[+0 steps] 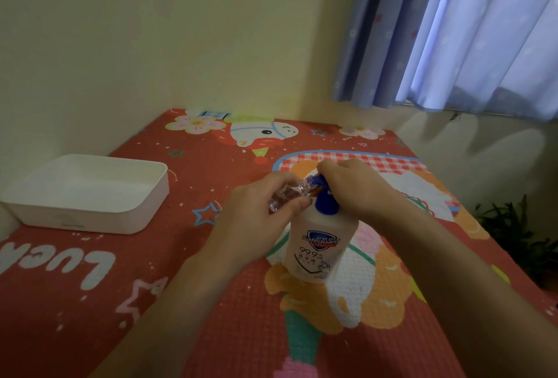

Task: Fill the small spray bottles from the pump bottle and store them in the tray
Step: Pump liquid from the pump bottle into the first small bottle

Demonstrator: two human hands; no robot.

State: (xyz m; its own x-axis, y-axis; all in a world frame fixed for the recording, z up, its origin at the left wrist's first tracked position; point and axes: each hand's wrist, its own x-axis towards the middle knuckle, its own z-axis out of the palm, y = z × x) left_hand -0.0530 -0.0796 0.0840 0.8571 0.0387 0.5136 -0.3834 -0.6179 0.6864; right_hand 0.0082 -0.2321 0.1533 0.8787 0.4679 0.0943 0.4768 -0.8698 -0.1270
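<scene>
Filling step is what's being done here, by the look of it. A small clear spray bottle (pixel 285 196) is held tilted in the left hand (pixel 259 217), fingers and thumb curled round it, with its open mouth brought right up against the blue nozzle of the pump bottle (pixel 321 235). The pump head is covered by the right hand (pixel 353 187), fingers curled down over it, so it's gripped and pressed from above. The pump bottle itself is stood upright on the red cartoon mat (pixel 229 317), directly below that right-hand grip.

How full the little bottle is can't be made out, too much glare and fingers in the way.

Next, probably a steady push on the pump is called for while the mouth is kept lined up under the nozzle, otherwise soap gets dribbled down the side. The white tray (pixel 151 196) is sat well off to the left of the left-hand grip, nothing seen inside it, so storing hasn't been started.
</scene>
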